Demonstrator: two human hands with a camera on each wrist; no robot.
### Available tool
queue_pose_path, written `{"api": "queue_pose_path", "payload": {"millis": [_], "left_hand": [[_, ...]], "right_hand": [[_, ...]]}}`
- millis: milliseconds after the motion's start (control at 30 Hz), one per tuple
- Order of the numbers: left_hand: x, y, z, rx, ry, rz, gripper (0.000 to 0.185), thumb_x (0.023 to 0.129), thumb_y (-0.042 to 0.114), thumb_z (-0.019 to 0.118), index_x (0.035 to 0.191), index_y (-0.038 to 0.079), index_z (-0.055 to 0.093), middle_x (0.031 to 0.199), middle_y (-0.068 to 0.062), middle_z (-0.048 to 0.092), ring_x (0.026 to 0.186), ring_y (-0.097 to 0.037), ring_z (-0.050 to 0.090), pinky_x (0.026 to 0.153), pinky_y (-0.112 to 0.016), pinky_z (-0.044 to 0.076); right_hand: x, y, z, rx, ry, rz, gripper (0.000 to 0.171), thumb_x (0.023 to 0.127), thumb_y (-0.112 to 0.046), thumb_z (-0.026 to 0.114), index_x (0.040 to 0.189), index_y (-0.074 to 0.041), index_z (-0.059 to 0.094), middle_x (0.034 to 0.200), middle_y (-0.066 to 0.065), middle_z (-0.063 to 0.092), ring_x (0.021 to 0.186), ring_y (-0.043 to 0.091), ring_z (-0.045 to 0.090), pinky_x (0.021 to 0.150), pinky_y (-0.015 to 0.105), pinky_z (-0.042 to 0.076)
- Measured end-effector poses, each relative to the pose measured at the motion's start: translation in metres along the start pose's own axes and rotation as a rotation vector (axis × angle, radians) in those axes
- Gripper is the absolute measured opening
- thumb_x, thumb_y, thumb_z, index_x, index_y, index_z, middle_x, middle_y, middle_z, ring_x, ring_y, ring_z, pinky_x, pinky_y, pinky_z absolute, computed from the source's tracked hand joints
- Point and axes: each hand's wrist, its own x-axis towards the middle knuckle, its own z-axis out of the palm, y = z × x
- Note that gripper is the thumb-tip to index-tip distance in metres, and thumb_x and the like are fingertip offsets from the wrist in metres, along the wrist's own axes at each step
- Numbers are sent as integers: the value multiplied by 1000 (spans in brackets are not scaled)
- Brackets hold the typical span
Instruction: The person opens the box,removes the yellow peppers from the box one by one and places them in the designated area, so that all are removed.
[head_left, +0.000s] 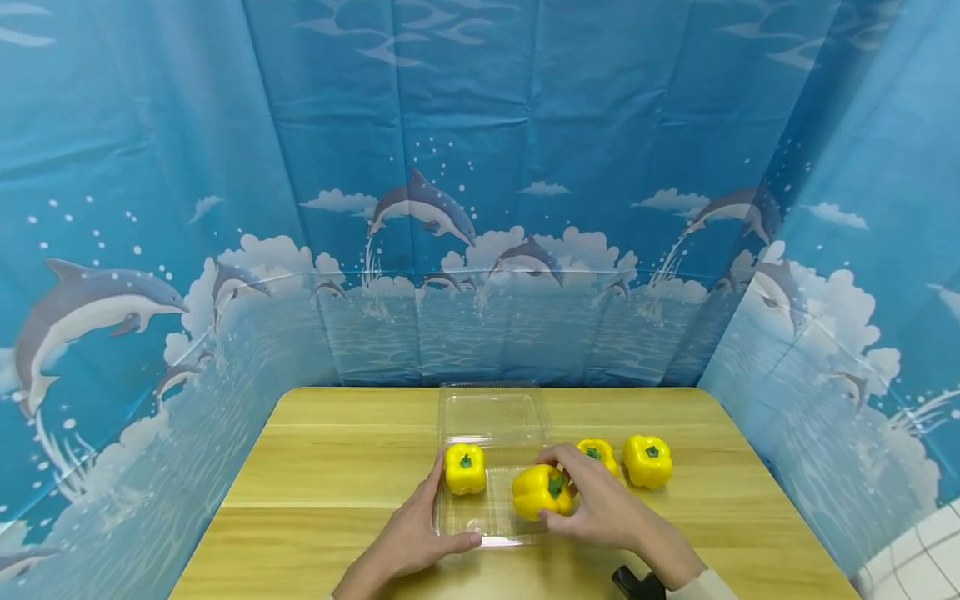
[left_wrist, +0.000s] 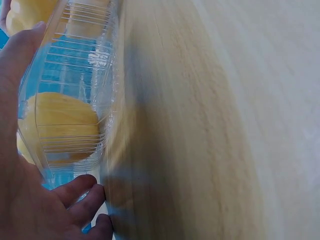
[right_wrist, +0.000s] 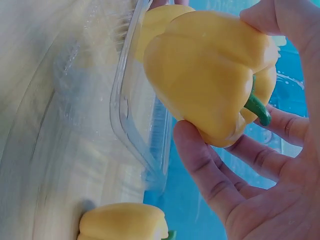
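Note:
A clear plastic clamshell container (head_left: pixel 491 527) lies on the table with its lid (head_left: pixel 491 417) folded back. My left hand (head_left: pixel 408 533) holds its near left corner, thumb along the front rim and fingers at the left side. One yellow bell pepper (head_left: pixel 465 471) sits in the left part of the container, stem up. Over the right part, my right hand (head_left: pixel 600 500) grips another yellow bell pepper (right_wrist: pixel 205 75) between thumb and fingertips. That pepper is tilted, its green stem (right_wrist: pixel 258 107) toward the palm; in the right wrist view it is above the rim.
Two more yellow bell peppers, one partly behind the right hand (head_left: pixel 598 451) and one farther right (head_left: pixel 647 461), stand on the wooden table (head_left: pixel 337 458). A blue dolphin-print curtain (head_left: pixel 480 317) encloses the table's back and sides. A black object (head_left: pixel 637 583) is by the right wrist.

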Motion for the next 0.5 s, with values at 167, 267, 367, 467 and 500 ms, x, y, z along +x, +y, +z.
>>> {"api": "queue_pose_path", "payload": {"millis": [167, 267, 367, 467, 500], "left_hand": [[0, 1, 0, 9, -2, -5, 146, 88, 76, 92, 189, 37, -6, 191, -25, 31, 168, -58, 46, 130, -82, 44], [0, 1, 0, 14, 0, -1, 146, 88, 76, 92, 189, 37, -6, 191, -25, 31, 168, -58, 46, 130, -82, 44], [0, 1, 0, 12, 1, -1, 146, 88, 76, 92, 189, 37, -6, 191, -25, 31, 168, -58, 45, 131, -82, 43], [0, 1, 0, 11, 1, -1, 146, 88, 76, 92, 189, 37, -6, 191, -25, 31, 169, -58, 45, 131, -82, 43], [0, 1, 0, 11, 2, -2, 146, 88, 76, 92, 189, 37, -6, 191, -25, 31, 169, -58, 45, 131, -82, 44]], "right_hand": [[-3, 3, -1, -18, 16, 2, 59, 95, -42, 92, 146, -29, 66, 138, -9, 71, 111, 3, 64, 90, 29, 62], [-5, 5, -2, -17, 22, 11, 59, 96, -43, 92, 147, -30, 65, 139, -9, 71, 112, 3, 65, 89, 29, 62], [-7, 6, -4, -15, 27, 16, 59, 96, -43, 92, 147, -31, 65, 140, -9, 71, 113, 4, 66, 89, 30, 62], [-8, 7, -6, -20, 40, 8, 59, 96, -43, 93, 147, -32, 65, 140, -10, 71, 115, 5, 67, 90, 30, 63], [-8, 7, -6, -24, 46, 4, 59, 95, -43, 93, 146, -32, 66, 140, -10, 71, 115, 5, 68, 90, 30, 63]]}}
